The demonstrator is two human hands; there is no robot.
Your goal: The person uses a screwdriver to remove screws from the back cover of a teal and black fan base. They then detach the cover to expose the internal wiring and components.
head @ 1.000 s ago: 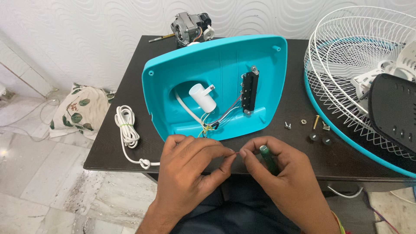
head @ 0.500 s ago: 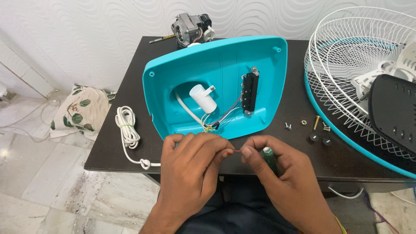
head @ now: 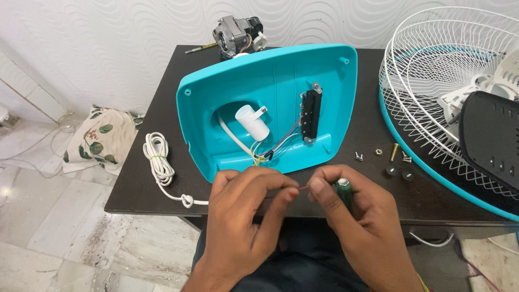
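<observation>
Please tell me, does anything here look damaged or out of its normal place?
Nothing looks broken, but the fan is in parts: the turquoise base shell lies open with its wires loose, the motor sits apart behind it, and small screws lie scattered near the wire guard.

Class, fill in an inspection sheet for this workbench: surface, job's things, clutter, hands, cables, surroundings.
Surface: dark table.
Job's things: thin red wire; turquoise fan base shell, with white capacitor and black switch block.
Clutter: fan motor, wire guard, black cover, loose screws.
Hands: left hand pinches the wire; right hand pinches it too, holding a green-handled screwdriver.
Cables: coiled white cord.
Surroundings: patterned cloth on the floor.
</observation>
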